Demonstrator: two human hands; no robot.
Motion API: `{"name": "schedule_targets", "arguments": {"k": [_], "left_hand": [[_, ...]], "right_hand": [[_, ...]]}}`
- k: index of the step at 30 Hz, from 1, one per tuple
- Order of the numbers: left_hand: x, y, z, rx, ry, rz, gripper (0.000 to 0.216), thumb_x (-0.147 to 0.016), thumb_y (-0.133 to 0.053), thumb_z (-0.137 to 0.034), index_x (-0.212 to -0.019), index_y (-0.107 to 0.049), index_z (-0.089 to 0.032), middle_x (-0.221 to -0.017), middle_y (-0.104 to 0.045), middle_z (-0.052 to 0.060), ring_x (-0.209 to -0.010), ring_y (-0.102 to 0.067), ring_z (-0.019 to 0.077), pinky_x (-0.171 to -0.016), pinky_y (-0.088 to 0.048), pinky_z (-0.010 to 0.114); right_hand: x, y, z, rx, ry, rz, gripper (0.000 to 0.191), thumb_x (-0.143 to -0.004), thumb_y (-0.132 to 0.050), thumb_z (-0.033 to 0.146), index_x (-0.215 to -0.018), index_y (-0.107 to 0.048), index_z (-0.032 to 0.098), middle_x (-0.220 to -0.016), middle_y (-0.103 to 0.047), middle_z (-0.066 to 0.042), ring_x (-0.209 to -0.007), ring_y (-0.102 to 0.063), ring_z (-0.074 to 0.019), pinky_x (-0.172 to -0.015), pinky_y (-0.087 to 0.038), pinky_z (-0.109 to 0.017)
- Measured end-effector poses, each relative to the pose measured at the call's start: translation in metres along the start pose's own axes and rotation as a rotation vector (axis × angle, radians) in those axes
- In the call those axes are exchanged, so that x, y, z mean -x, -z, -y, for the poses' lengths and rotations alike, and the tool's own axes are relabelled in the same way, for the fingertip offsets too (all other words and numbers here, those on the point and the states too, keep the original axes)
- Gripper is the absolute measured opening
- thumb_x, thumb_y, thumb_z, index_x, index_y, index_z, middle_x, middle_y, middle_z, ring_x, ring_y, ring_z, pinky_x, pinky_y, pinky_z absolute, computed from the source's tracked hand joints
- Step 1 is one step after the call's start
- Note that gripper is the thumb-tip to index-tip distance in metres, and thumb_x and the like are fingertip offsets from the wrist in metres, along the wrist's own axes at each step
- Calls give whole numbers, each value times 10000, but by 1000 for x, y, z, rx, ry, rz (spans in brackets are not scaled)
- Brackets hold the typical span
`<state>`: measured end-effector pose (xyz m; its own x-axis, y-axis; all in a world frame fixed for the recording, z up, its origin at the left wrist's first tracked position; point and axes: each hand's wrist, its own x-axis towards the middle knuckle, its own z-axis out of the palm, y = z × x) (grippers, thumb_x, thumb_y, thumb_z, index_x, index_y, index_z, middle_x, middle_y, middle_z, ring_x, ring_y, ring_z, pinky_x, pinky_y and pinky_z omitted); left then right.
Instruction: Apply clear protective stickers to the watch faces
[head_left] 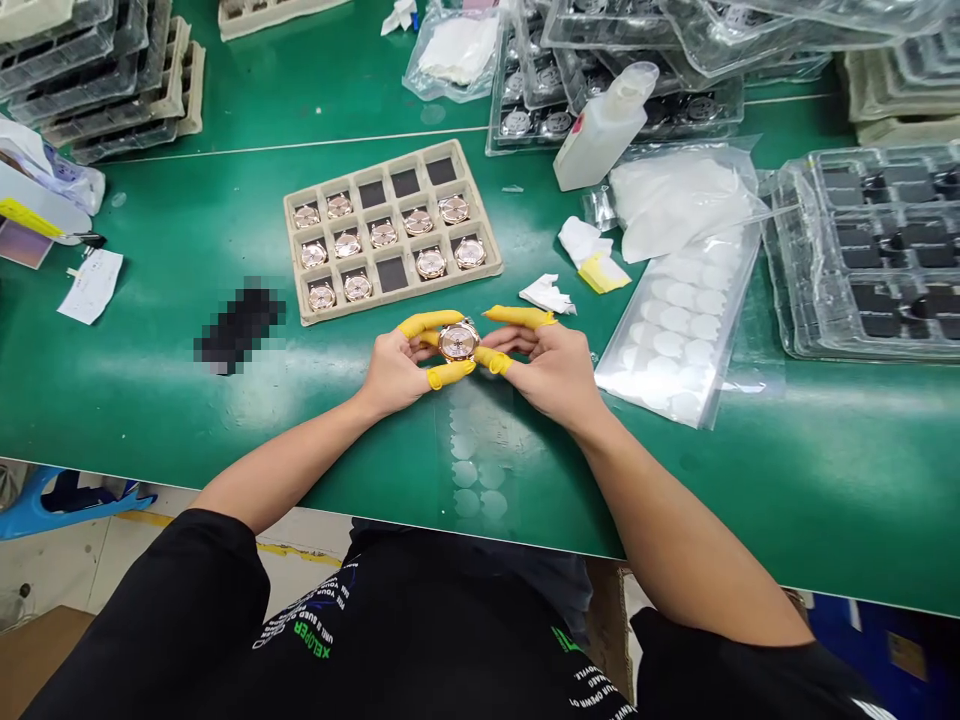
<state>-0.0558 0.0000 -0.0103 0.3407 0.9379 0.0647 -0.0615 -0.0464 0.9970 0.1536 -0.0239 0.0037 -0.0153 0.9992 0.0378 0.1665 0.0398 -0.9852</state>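
Observation:
Between the thumb and forefinger of my left hand (405, 365) is a rose-gold watch head (458, 342), its dial facing up. Yellow finger cots cover those fingertips. My right hand (544, 355), with the same yellow cots, is just right of the watch head; its thumb tip comes close to the case, and its forefinger is held apart from the thumb. Beyond my hands lies a beige compartment tray (397, 290) with several similar watch heads and some bare dark squares. Below the hands, a clear sheet of round stickers (466, 474) lies on the green table.
A plastic bag of round film stickers (667, 330) lies to the right, near a white bottle (604, 130). Clear trays (795, 330) stand at the far right, and stacked trays (187, 90) at the back left. Crumpled paper (547, 294) lies beyond my right hand.

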Motion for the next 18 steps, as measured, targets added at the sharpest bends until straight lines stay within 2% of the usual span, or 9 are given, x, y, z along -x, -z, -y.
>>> {"name": "schedule_targets", "arguments": {"k": [6, 9, 12, 15, 18], "left_hand": [[-1, 2, -1, -45, -22, -73, 756, -641, -978, -528, -1257, -708, -183, -1199, -796, 98, -1052, -781, 204, -1004, -637, 335], [-1, 3, 0, -45, -19, -68, 770, -638, -975, -534, -1264, -702, -179, -1223, -791, 104, -1062, -779, 206, -997, -641, 335], [0, 2, 1, -37, -25, -55, 764, -648, -970, -531, -1267, -697, -176, -1244, -787, 111, -1081, -782, 212, -985, -646, 327], [0, 1, 0, -62, -44, -52, 734, -662, -968, -513, -1263, -706, -182, -1227, -795, 107, -1078, -787, 214, -980, -645, 324], [0, 1, -2, -102, -101, -17, 683, -674, -964, -483, -1240, -729, -181, -1200, -805, 102, -1061, -788, 209, -986, -641, 321]], "right_hand": [[-5, 2, -3, -33, -86, -22, 441, -762, -870, 587, -949, -724, 216, -768, -765, -22, -608, -709, -160, -608, -610, -311], [-6, 3, -5, -13, -128, 41, 504, -754, -849, 672, -877, -702, 206, -765, -764, -38, -593, -703, -162, -588, -598, -310], [-6, 2, -4, -16, -156, 126, 567, -666, -917, 664, -914, -721, 193, -746, -752, -33, -610, -699, -161, -612, -596, -308], [-7, 0, 0, -87, -167, 102, 588, -596, -967, 632, -909, -742, 188, -772, -754, -39, -651, -692, -158, -642, -603, -309], [-9, -1, 4, -162, -210, 53, 587, -545, -983, 637, -840, -741, 189, -745, -733, -41, -622, -651, -144, -592, -574, -294]]}}
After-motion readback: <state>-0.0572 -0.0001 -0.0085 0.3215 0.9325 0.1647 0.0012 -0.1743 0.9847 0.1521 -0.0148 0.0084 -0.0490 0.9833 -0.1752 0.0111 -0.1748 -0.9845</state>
